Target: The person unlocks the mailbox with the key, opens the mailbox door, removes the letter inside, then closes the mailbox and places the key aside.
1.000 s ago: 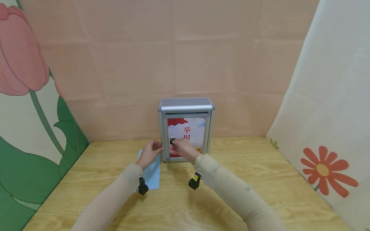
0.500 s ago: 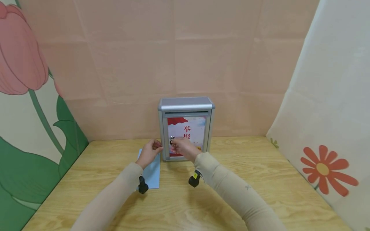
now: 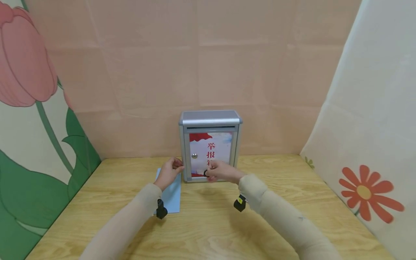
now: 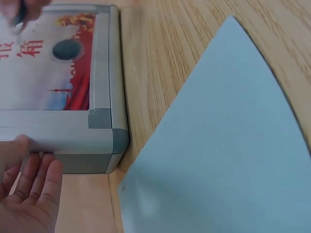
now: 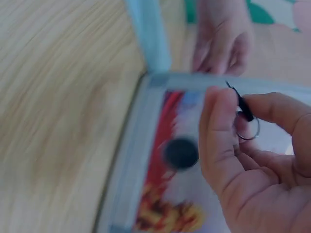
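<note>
My left hand (image 4: 26,194) sits at the bottom left, palm toward me, fingers (image 4: 46,172) relaxed and resting against the grey side of the metal box (image 4: 104,97) near its corner. The box's silver frame runs round a printed front panel (image 4: 43,73) with red characters, red and yellow decoration and a dark round lock (image 4: 66,48). Just beside the box, a pale blue sheet of paper (image 4: 218,145) lies on the wooden tabletop (image 4: 160,53), one corner pointing away from me.
</note>
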Demonstrator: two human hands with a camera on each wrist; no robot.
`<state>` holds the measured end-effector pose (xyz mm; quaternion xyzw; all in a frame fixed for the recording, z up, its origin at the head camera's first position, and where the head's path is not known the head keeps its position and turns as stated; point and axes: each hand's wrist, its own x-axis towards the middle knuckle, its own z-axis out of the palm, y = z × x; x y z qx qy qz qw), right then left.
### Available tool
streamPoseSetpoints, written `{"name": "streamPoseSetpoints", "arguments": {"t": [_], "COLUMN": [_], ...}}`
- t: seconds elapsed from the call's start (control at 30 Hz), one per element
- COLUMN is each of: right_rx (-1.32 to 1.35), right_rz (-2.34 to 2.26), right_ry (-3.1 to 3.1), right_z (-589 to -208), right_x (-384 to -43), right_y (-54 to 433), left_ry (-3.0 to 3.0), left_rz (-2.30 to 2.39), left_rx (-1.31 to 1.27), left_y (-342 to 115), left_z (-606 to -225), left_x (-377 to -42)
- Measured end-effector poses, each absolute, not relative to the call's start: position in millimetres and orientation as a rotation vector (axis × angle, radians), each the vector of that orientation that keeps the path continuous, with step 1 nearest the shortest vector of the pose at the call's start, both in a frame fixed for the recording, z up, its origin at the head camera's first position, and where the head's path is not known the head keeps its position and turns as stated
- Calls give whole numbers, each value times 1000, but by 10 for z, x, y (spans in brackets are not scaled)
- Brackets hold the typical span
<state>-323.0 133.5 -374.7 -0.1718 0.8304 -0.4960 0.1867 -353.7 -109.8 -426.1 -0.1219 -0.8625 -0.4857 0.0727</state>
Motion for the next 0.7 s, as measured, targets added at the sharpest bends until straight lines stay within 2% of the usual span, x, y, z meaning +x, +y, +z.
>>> {"name": "streamPoseSetpoints", "arguments": {"t": [0.2,0.4,0.7], "right_rx": [-312,-208,-97], "right_rz": [-1264,-1136,-1072], "right_ry": [2426,2500,2526], "right_z": [-4004,-4226,-4332], "right_x": [-3276,-3331,-3348], "right_y": [1510,1480,1374], "left_ry": [-2596,-2612,-2611], "left_rz": [-1468,-1456,-1459], "left_rx": [-340,-335,-337], "left_y": [-1094,-1096,-1106], "left_z": [-4258,-4261,-4272], "left_x": [-3534,-3555,-3572]}}
